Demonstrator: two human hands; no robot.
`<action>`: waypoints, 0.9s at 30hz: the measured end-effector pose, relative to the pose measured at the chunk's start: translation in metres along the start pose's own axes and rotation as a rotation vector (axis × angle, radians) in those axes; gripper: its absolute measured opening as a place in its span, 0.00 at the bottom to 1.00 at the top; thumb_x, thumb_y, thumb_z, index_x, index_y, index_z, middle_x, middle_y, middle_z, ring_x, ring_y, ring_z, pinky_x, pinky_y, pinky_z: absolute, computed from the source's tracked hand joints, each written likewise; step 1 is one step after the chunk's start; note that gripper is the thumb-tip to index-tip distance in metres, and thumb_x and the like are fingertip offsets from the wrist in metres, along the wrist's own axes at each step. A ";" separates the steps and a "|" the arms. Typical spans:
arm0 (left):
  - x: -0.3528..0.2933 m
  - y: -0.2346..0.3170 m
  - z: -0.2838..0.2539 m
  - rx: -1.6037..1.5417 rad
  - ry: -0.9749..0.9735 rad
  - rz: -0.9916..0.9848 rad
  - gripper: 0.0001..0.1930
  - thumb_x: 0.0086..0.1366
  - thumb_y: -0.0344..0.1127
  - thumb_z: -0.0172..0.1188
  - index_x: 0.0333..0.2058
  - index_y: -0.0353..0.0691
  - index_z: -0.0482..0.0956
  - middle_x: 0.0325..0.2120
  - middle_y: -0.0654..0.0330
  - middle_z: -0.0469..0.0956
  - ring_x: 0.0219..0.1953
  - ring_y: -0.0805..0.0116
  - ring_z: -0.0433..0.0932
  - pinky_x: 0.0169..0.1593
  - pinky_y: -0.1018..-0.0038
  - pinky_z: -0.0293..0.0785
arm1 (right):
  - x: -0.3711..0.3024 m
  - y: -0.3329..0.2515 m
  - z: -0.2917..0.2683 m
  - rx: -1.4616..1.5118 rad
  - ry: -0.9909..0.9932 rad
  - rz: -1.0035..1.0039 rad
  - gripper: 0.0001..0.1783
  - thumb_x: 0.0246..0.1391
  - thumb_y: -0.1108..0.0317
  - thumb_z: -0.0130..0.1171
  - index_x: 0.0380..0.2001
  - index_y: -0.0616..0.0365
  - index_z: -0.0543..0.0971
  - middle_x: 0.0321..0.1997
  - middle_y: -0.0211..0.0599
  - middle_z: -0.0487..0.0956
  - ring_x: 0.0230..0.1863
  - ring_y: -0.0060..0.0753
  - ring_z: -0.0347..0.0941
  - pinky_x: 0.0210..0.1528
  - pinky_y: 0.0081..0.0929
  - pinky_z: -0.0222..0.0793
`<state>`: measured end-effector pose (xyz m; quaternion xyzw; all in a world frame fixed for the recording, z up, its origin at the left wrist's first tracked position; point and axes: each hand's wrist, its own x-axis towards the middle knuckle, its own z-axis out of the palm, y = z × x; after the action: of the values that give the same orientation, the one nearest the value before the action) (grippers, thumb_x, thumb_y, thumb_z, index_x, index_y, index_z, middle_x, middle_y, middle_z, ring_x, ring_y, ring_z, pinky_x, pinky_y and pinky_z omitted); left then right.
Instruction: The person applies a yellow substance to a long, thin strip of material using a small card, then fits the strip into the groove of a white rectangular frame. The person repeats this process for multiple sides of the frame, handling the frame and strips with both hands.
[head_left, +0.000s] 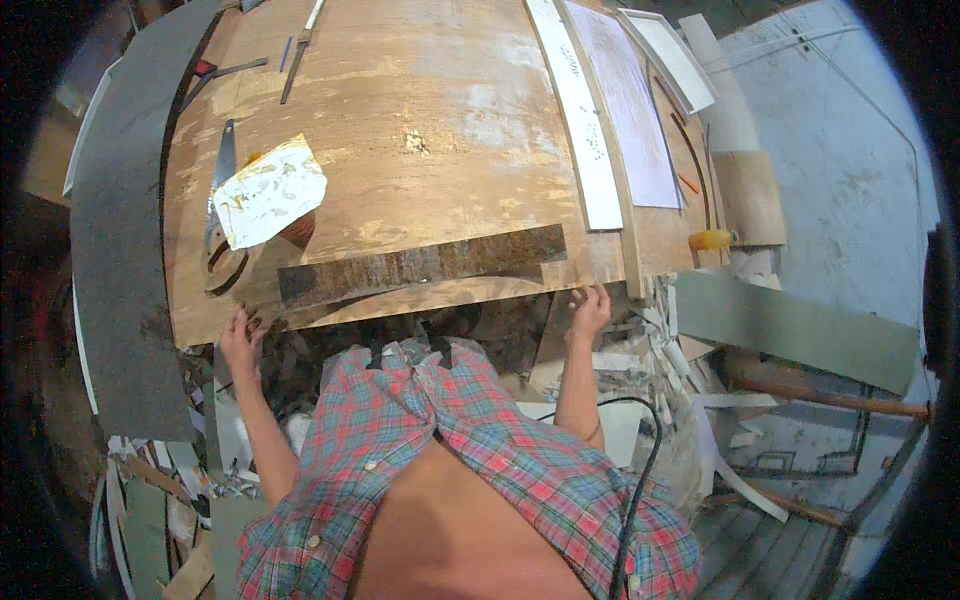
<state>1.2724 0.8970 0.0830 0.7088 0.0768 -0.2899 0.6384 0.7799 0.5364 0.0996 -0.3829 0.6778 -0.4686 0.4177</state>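
My left hand (241, 338) rests by the near left edge of the wooden worktable (420, 190), its fingers apart and nothing visible in them. At the same edge, farther right, my right hand (591, 310) has its fingers raised and slightly spread, also without a visible object. Between and just beyond the hands lies a dark brown, worn strip (425, 265), flat along the near edge. A handsaw (224, 160) lies beyond my left hand. Beside it, a crumpled, stained white sheet (275, 195) partly covers a reddish-brown object (299, 230).
Long white (580, 120) and wooden strips (617, 170) lie at the right, beside a pale lavender sheet (635, 110) and a yellow-orange roll (711, 240). A red-handled tool (205, 70) sits far left. Offcuts (670, 340) clutter the space below; a black cable (652, 440) hangs near my right arm.
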 end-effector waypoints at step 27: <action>0.084 0.079 0.117 0.559 -0.377 1.032 0.33 0.50 0.36 0.71 0.56 0.41 0.70 0.51 0.53 0.75 0.53 0.59 0.74 0.54 0.66 0.71 | -0.235 -0.182 0.317 -0.522 -0.970 -1.877 0.18 0.50 0.66 0.60 0.46 0.45 0.77 0.44 0.28 0.77 0.45 0.37 0.71 0.44 0.36 0.66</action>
<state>1.3430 0.7507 0.1059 0.7318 -0.4691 -0.0732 0.4889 1.1803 0.6021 0.2547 -0.9692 -0.0429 -0.2414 0.0221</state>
